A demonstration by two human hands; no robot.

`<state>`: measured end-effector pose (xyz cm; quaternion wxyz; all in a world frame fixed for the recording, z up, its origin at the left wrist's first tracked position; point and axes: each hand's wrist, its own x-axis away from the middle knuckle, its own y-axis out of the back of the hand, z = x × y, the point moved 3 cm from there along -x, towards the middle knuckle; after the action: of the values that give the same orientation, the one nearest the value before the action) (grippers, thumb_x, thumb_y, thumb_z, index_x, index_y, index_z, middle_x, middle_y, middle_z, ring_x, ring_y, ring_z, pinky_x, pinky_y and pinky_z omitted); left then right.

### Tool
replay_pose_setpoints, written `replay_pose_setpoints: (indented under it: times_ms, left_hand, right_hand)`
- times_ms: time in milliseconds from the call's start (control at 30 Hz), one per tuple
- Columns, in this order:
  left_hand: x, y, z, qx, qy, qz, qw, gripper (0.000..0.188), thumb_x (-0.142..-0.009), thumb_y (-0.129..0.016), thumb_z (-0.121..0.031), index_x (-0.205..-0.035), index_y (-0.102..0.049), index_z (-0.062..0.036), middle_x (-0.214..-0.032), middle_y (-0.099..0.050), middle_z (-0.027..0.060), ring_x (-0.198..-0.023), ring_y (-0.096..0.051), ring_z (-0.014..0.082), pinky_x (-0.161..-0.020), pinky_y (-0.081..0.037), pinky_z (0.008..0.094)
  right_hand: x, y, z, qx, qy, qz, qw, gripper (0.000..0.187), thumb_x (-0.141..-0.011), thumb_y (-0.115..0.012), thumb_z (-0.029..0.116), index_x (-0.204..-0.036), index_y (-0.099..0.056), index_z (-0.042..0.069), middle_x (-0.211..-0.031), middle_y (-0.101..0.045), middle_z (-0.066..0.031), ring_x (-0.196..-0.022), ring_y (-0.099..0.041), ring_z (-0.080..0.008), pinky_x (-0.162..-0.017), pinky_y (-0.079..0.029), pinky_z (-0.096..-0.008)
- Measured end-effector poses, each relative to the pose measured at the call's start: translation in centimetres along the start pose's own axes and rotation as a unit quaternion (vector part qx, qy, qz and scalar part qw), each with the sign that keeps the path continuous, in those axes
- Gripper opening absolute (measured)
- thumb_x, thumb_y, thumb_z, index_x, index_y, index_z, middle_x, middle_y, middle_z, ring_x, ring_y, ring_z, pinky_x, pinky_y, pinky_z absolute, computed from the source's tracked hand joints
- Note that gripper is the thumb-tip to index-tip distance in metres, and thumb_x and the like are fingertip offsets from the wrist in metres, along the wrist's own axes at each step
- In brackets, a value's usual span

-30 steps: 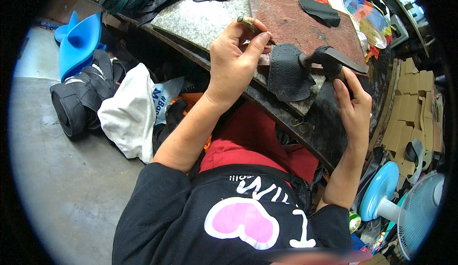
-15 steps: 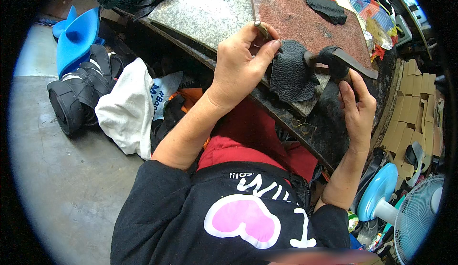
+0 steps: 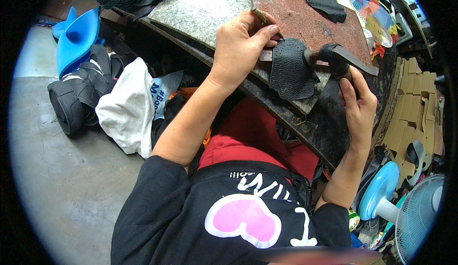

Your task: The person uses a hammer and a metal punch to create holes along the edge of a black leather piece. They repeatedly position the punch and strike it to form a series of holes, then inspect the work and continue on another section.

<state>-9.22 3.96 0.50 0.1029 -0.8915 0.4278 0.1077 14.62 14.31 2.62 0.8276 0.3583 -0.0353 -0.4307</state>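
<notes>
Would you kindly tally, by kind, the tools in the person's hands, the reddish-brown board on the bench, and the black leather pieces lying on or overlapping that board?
Hammer, in the right hand: 1
Thin pointed tool, in the left hand: 1
Reddish-brown board: 1
Black leather pieces: 2
Total: 5

Slim tool (image 3: 258, 15) shifted forward, left hand (image 3: 239, 46) too

a workshop, shown by a hammer (image 3: 332, 56), a black leathery piece (image 3: 292, 74) and a scuffed workbench (image 3: 329, 119).
</notes>
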Motion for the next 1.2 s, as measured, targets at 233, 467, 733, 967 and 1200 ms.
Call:
replay_pose_setpoints:
  times_ms: [233,467,733,967,1200]
  left_hand:
    - [-0.12,0.27,-0.31,-0.075,-0.019,0.039,0.996,0.012,-0.088,-0.064,-0.006,-0.098,-0.064,0.0021,-0.085,-0.068,0.0086,-0.075,-0.067,0.0108,-0.067,-0.055,0.0218]
    - [0.01,0.32,0.07,0.051,0.015,0.004,0.999,0.009,-0.089,-0.061,-0.005,-0.096,-0.063,0.002,-0.085,-0.068,0.0081,-0.073,-0.068,0.0122,-0.066,-0.056,0.0229]
    - [0.04,0.36,0.0,0.03,0.018,0.01,0.999,0.01,-0.089,-0.061,-0.004,-0.096,-0.062,0.0028,-0.085,-0.067,0.0084,-0.074,-0.067,0.0118,-0.068,-0.057,0.0233]
    - [0.06,0.32,-0.26,-0.023,0.007,0.002,1.0,0.01,-0.089,-0.061,-0.004,-0.096,-0.063,0.0032,-0.083,-0.067,0.0074,-0.073,-0.066,0.0106,-0.066,-0.056,0.0229]
    - [-0.19,0.21,-0.06,-0.02,0.004,0.022,1.0,0.012,-0.089,-0.063,-0.005,-0.098,-0.064,0.0022,-0.084,-0.067,0.0067,-0.073,-0.065,0.0091,-0.066,-0.055,0.0205]
  right_hand:
    - [0.01,-0.05,0.09,-0.002,-0.006,-0.004,1.0,0.035,-0.095,-0.06,0.019,-0.127,-0.058,0.006,-0.076,-0.054,0.0039,-0.064,-0.047,-0.0028,-0.054,-0.037,-0.0185]
    - [0.07,0.0,0.35,-0.019,-0.027,-0.024,0.999,0.035,-0.091,-0.065,0.023,-0.119,-0.062,0.002,-0.092,-0.069,-0.0076,-0.085,-0.06,-0.0086,-0.076,-0.048,-0.0259]
    - [0.03,0.04,0.26,-0.012,-0.023,-0.021,0.999,0.035,-0.091,-0.064,0.025,-0.118,-0.063,0.003,-0.089,-0.069,-0.0079,-0.082,-0.06,-0.0083,-0.074,-0.048,-0.0258]
    - [0.03,0.1,0.43,-0.001,-0.028,-0.019,0.999,0.035,-0.091,-0.064,0.027,-0.118,-0.063,0.003,-0.09,-0.069,-0.0081,-0.081,-0.061,-0.0093,-0.073,-0.048,-0.0263]
    - [0.04,0.09,0.27,0.005,-0.026,-0.023,0.999,0.035,-0.091,-0.064,0.025,-0.119,-0.063,0.003,-0.089,-0.069,-0.0081,-0.082,-0.061,-0.009,-0.074,-0.048,-0.0266]
